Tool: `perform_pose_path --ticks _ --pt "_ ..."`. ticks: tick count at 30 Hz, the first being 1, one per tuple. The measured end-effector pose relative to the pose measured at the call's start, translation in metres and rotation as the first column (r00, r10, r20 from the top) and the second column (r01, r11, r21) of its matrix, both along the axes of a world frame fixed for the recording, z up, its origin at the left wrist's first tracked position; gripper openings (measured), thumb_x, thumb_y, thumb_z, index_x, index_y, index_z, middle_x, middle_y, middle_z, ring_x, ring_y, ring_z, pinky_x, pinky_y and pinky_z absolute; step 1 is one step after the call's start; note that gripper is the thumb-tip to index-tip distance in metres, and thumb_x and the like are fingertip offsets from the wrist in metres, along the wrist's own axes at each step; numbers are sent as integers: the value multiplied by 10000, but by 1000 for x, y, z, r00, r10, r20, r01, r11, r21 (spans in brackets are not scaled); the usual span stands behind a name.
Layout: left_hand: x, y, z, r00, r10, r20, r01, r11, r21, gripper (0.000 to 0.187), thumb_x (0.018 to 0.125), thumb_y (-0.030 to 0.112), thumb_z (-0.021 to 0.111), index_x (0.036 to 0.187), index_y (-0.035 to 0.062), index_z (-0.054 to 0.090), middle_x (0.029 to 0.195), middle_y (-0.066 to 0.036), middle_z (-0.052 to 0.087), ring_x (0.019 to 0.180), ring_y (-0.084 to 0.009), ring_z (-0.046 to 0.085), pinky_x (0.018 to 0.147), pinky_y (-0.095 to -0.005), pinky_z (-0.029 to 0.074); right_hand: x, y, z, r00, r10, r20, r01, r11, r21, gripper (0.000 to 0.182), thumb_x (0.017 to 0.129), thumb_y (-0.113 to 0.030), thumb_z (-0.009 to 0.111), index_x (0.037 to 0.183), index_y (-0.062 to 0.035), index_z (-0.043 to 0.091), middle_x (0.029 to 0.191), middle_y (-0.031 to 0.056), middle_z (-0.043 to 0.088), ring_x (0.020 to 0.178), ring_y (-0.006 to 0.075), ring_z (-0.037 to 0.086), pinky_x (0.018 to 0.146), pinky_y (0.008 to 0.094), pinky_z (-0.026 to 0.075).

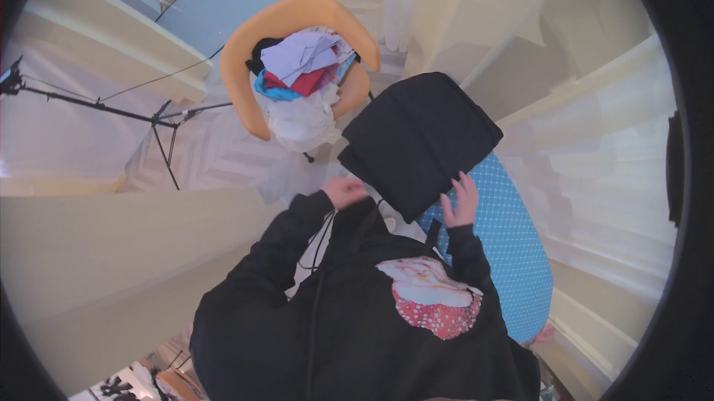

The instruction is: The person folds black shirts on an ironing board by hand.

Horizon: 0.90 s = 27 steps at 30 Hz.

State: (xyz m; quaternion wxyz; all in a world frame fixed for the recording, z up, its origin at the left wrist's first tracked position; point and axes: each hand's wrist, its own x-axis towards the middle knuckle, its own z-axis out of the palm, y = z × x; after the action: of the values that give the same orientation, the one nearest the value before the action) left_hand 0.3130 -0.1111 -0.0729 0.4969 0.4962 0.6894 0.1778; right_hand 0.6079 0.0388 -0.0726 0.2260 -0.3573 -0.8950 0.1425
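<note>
A folded black garment (424, 140) lies on the far end of a blue ironing board (513, 252) with a white grid pattern. My right hand (462, 201) is at the garment's near right edge, fingers spread apart, the fingertips touching or just over the cloth. My left hand (346, 193) is just off the garment's near left corner. Its fingers are slightly blurred and look loosely extended, with nothing visible in them. Part of the board is hidden under the garment and behind my black hoodie (357, 304).
Beyond the board, an orange chair (238, 66) holds a heap of clothes (301, 59) in white, red, blue and black. A black tripod stand (167, 122) is at the left. Pale curtains (595, 155) hang on the right, and a cream panel (111, 252) is at the near left.
</note>
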Motion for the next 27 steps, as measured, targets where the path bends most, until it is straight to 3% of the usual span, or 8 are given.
perform_pose_path --ticks 1,5,8,12,16,20,23,27 --pt "-27 -4 -23 960 273 -68 -276 961 -32 380 767 408 544 988 109 622 947 -87 628 851 -247 579 782 -347 435 13 -5 0 997 -34 -74 34 999 -3 336 842 -223 515 1116 -30 494 1258 172 437 1174 347 397 978 453 311" --pt "-135 14 -81 735 624 -263 -668 733 -128 503 763 381 545 1166 84 496 1010 -132 594 930 -290 557 864 -353 403 63 -29 7 959 -187 -214 189 982 -12 224 849 -111 505 1046 -6 521 1193 194 482 1118 329 453 963 429 336" --pt "-209 48 -109 728 552 -406 -644 754 -131 623 750 390 536 1271 93 364 1076 -157 573 1038 -305 518 924 -358 363 107 -57 -12 870 -471 -148 463 882 -90 198 864 -117 504 1035 -21 537 1183 161 507 1110 290 469 948 396 346" --pt "-293 112 -116 746 395 -536 -529 841 -118 584 766 289 556 1245 59 315 1156 -203 469 1082 -342 468 921 -388 361 131 -140 -50 485 -873 50 861 466 -205 222 878 -182 478 1040 -54 559 1139 110 546 1081 226 488 951 331 340" --pt "-344 189 -123 741 107 -663 -354 901 -250 556 797 219 452 1308 214 234 1138 -157 441 1011 -343 503 847 -431 408 138 -261 -68 179 -878 444 975 99 -197 287 828 -293 513 978 -69 616 967 110 611 917 236 549 844 332 388" --pt "-374 236 -147 792 -93 -604 -275 828 -488 676 775 205 475 1367 248 149 1202 -129 467 1099 -292 476 894 -389 394 -20 -250 -109 158 -753 638 980 41 -195 292 811 -323 528 947 -84 627 919 109 623 871 240 562 805 341 402" --pt "-388 246 -166 822 -157 -547 -230 787 -572 415 735 186 554 1125 59 486 1127 -130 556 1062 -254 530 893 -342 424 -184 -182 -143 158 -684 712 973 -15 -230 303 809 -337 527 958 -92 622 923 102 624 871 232 564 802 336 403" --pt "-409 237 -178 792 -219 -570 -182 806 -563 365 726 207 555 1038 23 600 1105 -133 576 1038 -262 546 884 -334 438 -391 -29 -142 225 -609 761 947 -46 -317 317 806 -356 526 973 -102 615 929 92 625 872 221 566 798 329 405"
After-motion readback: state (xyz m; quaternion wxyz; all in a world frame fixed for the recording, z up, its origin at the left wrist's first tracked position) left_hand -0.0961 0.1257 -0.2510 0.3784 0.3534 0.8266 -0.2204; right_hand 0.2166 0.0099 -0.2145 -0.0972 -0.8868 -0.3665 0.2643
